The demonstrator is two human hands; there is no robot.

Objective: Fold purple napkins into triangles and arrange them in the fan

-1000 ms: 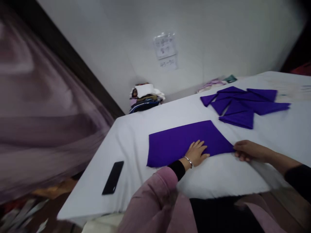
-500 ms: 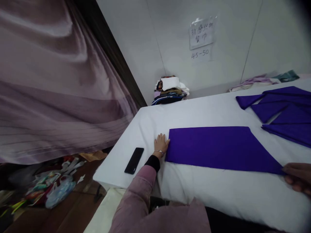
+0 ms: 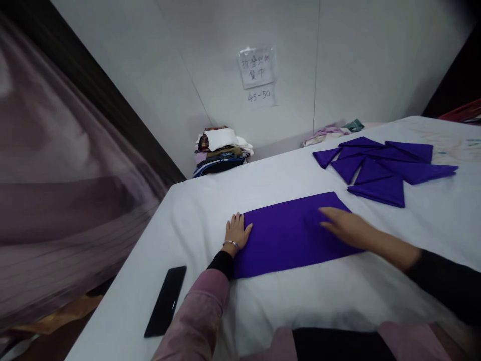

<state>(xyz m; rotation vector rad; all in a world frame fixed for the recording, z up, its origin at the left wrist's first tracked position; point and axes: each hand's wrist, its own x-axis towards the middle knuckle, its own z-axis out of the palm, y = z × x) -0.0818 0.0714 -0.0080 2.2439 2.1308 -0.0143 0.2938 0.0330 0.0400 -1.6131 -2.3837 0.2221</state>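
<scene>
A folded purple cloth napkin lies on the white-covered table. Spread fingers of my left hand press flat on its left edge. Over its right part is my right hand, smeared by motion. It pinches the napkin's right corner, which is turned back leftward over the cloth; the fingertips and corner are blurred. Several purple napkins folded into triangles lie in a loose group beyond my right hand.
A black phone lies left of my left arm. A stack of folded cloths stands at the table's far edge by the wall, with more crumpled cloths farther right. A pinkish curtain hangs on the left.
My right hand has moved left and inward, bringing the napkin's pointed right corner back over the cloth. My left hand still presses the left edge. The view has turned right.
</scene>
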